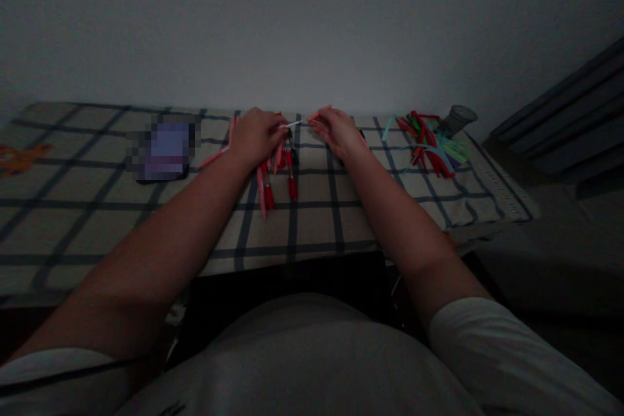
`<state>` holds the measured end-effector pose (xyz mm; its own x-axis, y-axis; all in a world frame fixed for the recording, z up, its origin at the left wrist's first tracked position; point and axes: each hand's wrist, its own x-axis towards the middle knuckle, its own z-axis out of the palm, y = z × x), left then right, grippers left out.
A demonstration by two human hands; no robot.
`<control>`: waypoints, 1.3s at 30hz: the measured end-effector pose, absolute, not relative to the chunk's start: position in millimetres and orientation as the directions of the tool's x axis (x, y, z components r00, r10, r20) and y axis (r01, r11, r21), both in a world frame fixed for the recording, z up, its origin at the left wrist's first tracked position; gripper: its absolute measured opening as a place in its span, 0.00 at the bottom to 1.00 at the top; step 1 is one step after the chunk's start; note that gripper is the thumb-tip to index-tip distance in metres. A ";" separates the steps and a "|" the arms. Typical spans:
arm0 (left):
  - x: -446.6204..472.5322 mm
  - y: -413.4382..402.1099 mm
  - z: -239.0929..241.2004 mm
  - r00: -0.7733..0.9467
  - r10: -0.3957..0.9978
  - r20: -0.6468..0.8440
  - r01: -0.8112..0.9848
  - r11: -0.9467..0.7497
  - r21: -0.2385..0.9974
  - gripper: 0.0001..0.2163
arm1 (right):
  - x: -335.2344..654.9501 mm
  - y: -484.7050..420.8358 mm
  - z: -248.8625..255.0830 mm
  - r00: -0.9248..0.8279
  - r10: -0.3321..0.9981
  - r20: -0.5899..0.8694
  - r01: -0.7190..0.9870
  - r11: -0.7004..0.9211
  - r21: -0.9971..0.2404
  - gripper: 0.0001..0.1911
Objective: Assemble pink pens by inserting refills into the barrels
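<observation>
My left hand (256,135) is closed around a bundle of red pens (273,179) whose capped ends hang down over the checked tablecloth (331,221). My right hand (337,130) pinches one end of a thin white refill (294,123) that spans the gap between both hands, and a pink pen barrel shows above its fingers. Both hands hover near the far edge of the table, a short way apart. A loose pink pen (213,157) lies just left of my left hand.
A heap of red, green and light-blue pen parts (429,140) lies at the far right, beside a grey cylindrical cup (457,118). A blurred dark flat object (163,148) rests to the left. An orange print (19,159) marks the cloth's left edge. The wall stands directly behind the table.
</observation>
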<state>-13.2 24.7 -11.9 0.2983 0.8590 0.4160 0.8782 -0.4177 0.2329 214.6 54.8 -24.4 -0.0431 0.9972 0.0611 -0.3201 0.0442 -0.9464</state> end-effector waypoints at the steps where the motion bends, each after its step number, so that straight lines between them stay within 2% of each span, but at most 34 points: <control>1: -13.4 24.8 -12.1 0.300 0.858 0.417 0.879 -0.418 0.230 0.18 | 214.6 55.3 -25.0 -0.046 0.997 0.065 -0.320 0.047 -0.946 0.16; 39: -13.1 24.0 -10.7 0.299 0.857 0.420 0.868 -0.427 0.253 0.17 | 215.3 51.6 -21.7 -0.041 0.998 0.045 -0.321 0.030 -0.947 0.14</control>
